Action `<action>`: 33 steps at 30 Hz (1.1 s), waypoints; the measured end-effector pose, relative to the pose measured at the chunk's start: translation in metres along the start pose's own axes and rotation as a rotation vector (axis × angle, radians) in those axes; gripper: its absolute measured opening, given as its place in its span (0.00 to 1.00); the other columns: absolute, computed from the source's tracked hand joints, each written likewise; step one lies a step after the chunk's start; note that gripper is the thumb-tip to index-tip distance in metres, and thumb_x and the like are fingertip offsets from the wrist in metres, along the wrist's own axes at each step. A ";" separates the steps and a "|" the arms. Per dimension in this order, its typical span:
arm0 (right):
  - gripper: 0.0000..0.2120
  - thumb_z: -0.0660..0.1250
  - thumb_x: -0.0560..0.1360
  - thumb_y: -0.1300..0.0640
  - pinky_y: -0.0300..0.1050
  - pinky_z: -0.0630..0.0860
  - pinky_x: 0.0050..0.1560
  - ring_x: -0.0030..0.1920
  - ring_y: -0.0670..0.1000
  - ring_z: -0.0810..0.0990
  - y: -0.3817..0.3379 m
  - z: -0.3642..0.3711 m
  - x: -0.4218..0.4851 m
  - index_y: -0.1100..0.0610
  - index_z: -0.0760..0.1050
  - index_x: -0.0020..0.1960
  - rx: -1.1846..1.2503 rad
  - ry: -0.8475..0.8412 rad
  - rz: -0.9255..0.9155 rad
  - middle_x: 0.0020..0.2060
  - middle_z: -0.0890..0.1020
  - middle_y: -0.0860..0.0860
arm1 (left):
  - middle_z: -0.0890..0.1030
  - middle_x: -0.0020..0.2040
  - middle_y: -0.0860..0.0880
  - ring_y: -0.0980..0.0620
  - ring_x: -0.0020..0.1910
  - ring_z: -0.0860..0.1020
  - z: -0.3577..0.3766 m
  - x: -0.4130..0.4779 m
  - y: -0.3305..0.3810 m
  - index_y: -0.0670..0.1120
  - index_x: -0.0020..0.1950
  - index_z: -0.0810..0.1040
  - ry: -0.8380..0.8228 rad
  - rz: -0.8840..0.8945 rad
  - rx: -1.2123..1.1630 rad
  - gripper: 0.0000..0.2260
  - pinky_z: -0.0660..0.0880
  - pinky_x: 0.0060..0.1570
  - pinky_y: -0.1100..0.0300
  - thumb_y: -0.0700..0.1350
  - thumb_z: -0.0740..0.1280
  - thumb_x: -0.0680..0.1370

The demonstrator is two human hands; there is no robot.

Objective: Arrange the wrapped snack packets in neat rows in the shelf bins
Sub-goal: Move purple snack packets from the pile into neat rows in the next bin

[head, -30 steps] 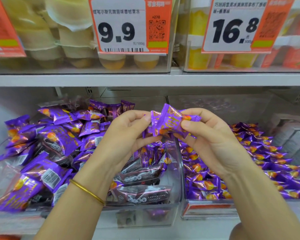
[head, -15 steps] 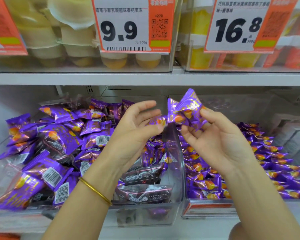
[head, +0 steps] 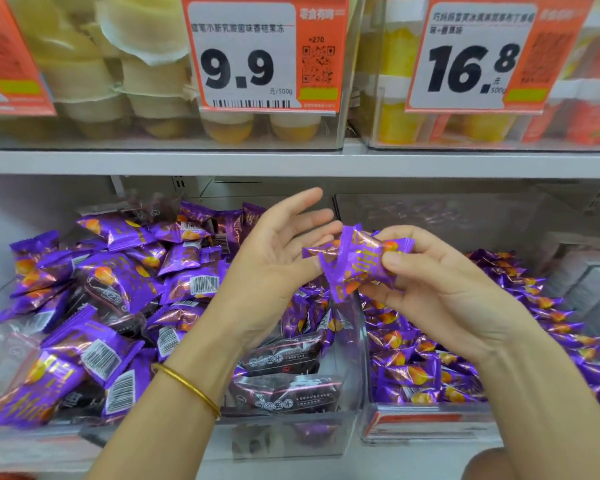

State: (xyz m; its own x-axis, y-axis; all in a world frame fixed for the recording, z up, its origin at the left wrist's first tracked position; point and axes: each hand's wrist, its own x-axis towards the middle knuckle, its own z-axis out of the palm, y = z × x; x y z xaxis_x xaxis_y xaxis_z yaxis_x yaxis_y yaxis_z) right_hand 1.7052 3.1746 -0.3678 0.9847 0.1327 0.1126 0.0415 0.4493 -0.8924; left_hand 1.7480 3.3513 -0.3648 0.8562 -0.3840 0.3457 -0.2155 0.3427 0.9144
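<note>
The right hand (head: 440, 292) has a tight grip on a few shiny, crinkly purple packets (head: 357, 261). The left hand (head: 274, 265) is spread wide, just beside them. Under the grip, clear plastic bins (head: 361, 368) hold more packets.

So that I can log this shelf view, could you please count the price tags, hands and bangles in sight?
Price tags: 3 (the 9.9 tag, the 16.8 tag, a cut-off tag at the left edge)
Hands: 2 (left hand open, right hand pinching purple packets)
Gold bangle: 1
Total: 6
</note>
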 end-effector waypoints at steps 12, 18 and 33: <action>0.28 0.83 0.43 0.57 0.49 0.81 0.38 0.37 0.55 0.83 -0.035 -0.085 -0.013 0.59 0.76 0.39 0.042 0.461 -0.122 0.33 0.82 0.57 | 0.79 0.57 0.49 0.55 0.62 0.75 0.024 0.021 -0.026 0.50 0.51 0.78 0.202 -0.050 0.043 0.20 0.74 0.55 0.62 0.30 0.61 0.65; 0.08 0.62 0.73 0.72 0.54 0.82 0.41 0.28 0.49 0.80 -0.021 -0.105 0.012 0.62 0.70 0.38 -0.129 0.559 0.117 0.25 0.78 0.54 | 0.79 0.57 0.46 0.59 0.49 0.78 0.030 0.027 -0.032 0.50 0.47 0.78 0.229 -0.076 0.156 0.21 0.76 0.41 0.70 0.25 0.58 0.71; 0.09 0.72 0.71 0.62 0.36 0.67 0.35 0.35 0.43 0.72 -0.002 -0.115 0.010 0.54 0.72 0.42 -1.315 0.358 0.085 0.36 0.74 0.43 | 0.80 0.56 0.49 0.54 0.60 0.76 0.025 0.024 -0.030 0.51 0.48 0.80 0.220 -0.143 0.192 0.19 0.70 0.65 0.52 0.28 0.61 0.72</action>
State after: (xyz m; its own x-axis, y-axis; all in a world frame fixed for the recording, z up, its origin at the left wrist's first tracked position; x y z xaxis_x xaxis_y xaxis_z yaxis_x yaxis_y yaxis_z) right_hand 1.7347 3.0732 -0.4151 0.9734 -0.2067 0.0985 -0.0897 -0.7401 -0.6665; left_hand 1.7633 3.3098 -0.3788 0.9606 -0.2151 0.1760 -0.1522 0.1228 0.9807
